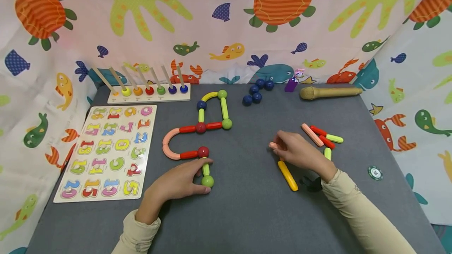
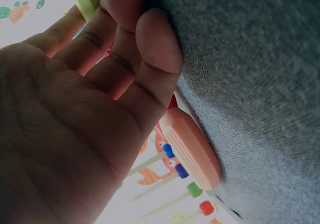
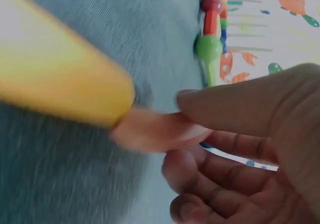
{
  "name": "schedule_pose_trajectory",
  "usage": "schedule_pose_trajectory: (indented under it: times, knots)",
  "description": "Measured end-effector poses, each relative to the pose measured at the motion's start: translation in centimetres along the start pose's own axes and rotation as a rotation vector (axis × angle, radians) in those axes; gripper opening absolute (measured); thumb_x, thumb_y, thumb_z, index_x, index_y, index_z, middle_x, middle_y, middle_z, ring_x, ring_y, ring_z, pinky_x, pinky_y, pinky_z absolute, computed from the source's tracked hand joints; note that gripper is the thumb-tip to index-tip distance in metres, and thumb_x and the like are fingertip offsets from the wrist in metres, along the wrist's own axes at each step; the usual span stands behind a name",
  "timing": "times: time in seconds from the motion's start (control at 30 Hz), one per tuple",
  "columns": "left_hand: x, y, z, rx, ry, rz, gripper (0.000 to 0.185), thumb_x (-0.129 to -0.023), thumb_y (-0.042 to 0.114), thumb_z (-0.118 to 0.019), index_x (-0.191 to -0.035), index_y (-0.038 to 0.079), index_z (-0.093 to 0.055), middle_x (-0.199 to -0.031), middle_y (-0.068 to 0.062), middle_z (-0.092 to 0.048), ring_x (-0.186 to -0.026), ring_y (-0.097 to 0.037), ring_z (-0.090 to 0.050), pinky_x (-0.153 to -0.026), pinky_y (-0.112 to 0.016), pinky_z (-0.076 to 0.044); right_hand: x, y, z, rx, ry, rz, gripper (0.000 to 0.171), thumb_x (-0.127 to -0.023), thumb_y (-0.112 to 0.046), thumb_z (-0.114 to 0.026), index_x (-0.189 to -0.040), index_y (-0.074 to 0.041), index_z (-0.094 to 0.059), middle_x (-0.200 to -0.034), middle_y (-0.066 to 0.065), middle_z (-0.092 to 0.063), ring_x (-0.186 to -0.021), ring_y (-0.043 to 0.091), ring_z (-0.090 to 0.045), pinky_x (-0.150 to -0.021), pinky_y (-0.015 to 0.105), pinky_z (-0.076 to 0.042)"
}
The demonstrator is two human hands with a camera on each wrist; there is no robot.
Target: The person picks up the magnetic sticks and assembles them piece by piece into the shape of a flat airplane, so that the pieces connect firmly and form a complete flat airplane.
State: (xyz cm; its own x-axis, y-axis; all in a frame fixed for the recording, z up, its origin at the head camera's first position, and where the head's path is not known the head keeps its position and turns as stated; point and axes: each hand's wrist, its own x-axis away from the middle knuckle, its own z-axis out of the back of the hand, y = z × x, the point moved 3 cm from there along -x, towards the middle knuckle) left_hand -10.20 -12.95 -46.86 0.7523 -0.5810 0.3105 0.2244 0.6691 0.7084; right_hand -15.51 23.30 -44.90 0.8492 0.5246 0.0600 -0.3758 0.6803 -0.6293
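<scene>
My right hand point(image 1: 300, 152) pinches a salmon curved stick point(image 3: 150, 129) between thumb and fingers. One end of that stick meets the tip of a yellow stick point(image 1: 287, 175), which slants toward me on the grey table. On the left, my left hand point(image 1: 180, 179) rests beside a light green stick point(image 1: 206, 169), fingers over its side and thumb close to a green ball point(image 1: 207, 181). This stick joins a red ball point(image 1: 203, 152) at the lower end of a linked figure of red sticks, a salmon curve point(image 1: 168, 144), balls and green sticks.
Loose salmon, red and green sticks point(image 1: 312, 134) lie past my right hand. Several blue balls point(image 1: 257, 97), a purple figure point(image 1: 291, 84) and a gold microphone point(image 1: 330, 92) stand along the back. A number board point(image 1: 106, 154) and peg stand point(image 1: 148, 95) are left; a chip point(image 1: 375, 173) lies right.
</scene>
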Motion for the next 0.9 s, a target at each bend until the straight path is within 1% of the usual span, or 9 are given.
schedule_pose_trajectory:
  times: [0.1,0.2,0.33,0.43,0.5,0.57,0.73,0.83,0.9]
  knots:
    - [0.0,0.0,-0.1,0.015,0.004,-0.018,0.073,-0.091,0.032,-0.088,-0.153,0.012,-0.055,-0.103,0.001,-0.058,-0.098,-0.016,-0.056,-0.082,-0.040,-0.047,-0.6,-0.5,-0.5,-0.089,-0.010,0.018,0.009,-0.104,-0.006,-0.072,-0.112,-0.003,-0.069,-0.079,-0.003,-0.066,-0.066,0.013,-0.064,-0.062,0.030,-0.052]
    - [-0.1,0.0,-0.3,0.044,-0.001,-0.049,0.070,-0.093,0.027,-0.086,-0.153,0.009,-0.054,-0.098,0.000,-0.059,-0.088,-0.015,-0.057,-0.076,-0.034,-0.046,-1.2,-1.0,-1.0,-0.143,-0.020,0.028,0.014,-0.103,-0.005,-0.072,-0.116,-0.002,-0.071,-0.078,-0.001,-0.069,-0.068,0.018,-0.068,-0.063,0.030,-0.051]
    - [-0.1,-0.1,-0.5,0.091,-0.013,-0.075,0.068,-0.095,0.021,-0.084,-0.154,0.006,-0.052,-0.094,0.000,-0.061,-0.077,-0.013,-0.058,-0.068,-0.029,-0.046,-1.7,-1.7,-1.6,-0.224,-0.031,0.024,0.017,-0.103,-0.009,-0.074,-0.117,-0.002,-0.073,-0.079,0.000,-0.072,-0.072,0.023,-0.069,-0.065,0.029,-0.051]
    - [-0.1,-0.2,-0.5,0.104,-0.018,-0.073,0.069,-0.096,0.021,-0.083,-0.155,0.006,-0.051,-0.094,0.001,-0.061,-0.076,-0.012,-0.058,-0.067,-0.028,-0.046,-2.0,-2.1,-1.9,-0.259,-0.034,0.024,0.017,-0.102,-0.011,-0.075,-0.115,-0.002,-0.072,-0.082,0.000,-0.072,-0.073,0.022,-0.068,-0.065,0.030,-0.051]
    - [-0.1,-0.2,-0.6,0.106,-0.020,-0.069,0.069,-0.096,0.021,-0.083,-0.155,0.005,-0.050,-0.094,0.002,-0.061,-0.077,-0.012,-0.058,-0.067,-0.029,-0.046,-2.1,-2.2,-2.0,-0.238,-0.024,0.035,0.015,-0.101,-0.011,-0.077,-0.113,-0.003,-0.071,-0.084,-0.001,-0.070,-0.073,0.019,-0.065,-0.065,0.030,-0.050]
    - [-0.1,-0.2,-0.6,0.104,-0.021,-0.060,0.070,-0.096,0.021,-0.082,-0.156,0.006,-0.050,-0.094,0.003,-0.061,-0.077,-0.012,-0.059,-0.067,-0.029,-0.046,-2.1,-2.1,-2.1,-0.176,0.001,0.057,0.013,-0.100,-0.010,-0.077,-0.110,-0.005,-0.070,-0.087,-0.003,-0.066,-0.074,0.016,-0.061,-0.065,0.030,-0.049]
    - [-0.1,-0.1,-0.7,0.105,-0.025,-0.060,0.069,-0.097,0.021,-0.082,-0.156,0.006,-0.050,-0.095,0.003,-0.061,-0.078,-0.013,-0.059,-0.067,-0.029,-0.046,-1.9,-1.9,-2.1,-0.008,0.110,0.093,0.014,-0.098,-0.008,-0.079,-0.107,-0.008,-0.067,-0.090,-0.001,-0.059,-0.077,0.015,-0.054,-0.066,0.033,-0.045]
    - [-0.1,-0.1,-0.6,0.107,-0.027,-0.056,0.069,-0.097,0.021,-0.082,-0.156,0.006,-0.050,-0.095,0.003,-0.061,-0.078,-0.013,-0.059,-0.067,-0.029,-0.046,-1.8,-1.9,-2.0,-0.004,0.159,0.073,0.014,-0.099,-0.009,-0.079,-0.106,-0.008,-0.067,-0.089,0.000,-0.059,-0.076,0.016,-0.055,-0.066,0.033,-0.046]
    - [-0.1,-0.1,-0.6,0.109,-0.027,-0.054,0.069,-0.097,0.021,-0.082,-0.156,0.007,-0.050,-0.095,0.002,-0.061,-0.078,-0.013,-0.059,-0.068,-0.029,-0.046,-1.7,-2.0,-1.9,-0.073,0.162,0.045,0.013,-0.100,-0.009,-0.078,-0.107,-0.008,-0.067,-0.090,-0.001,-0.064,-0.078,0.016,-0.061,-0.067,0.031,-0.049]
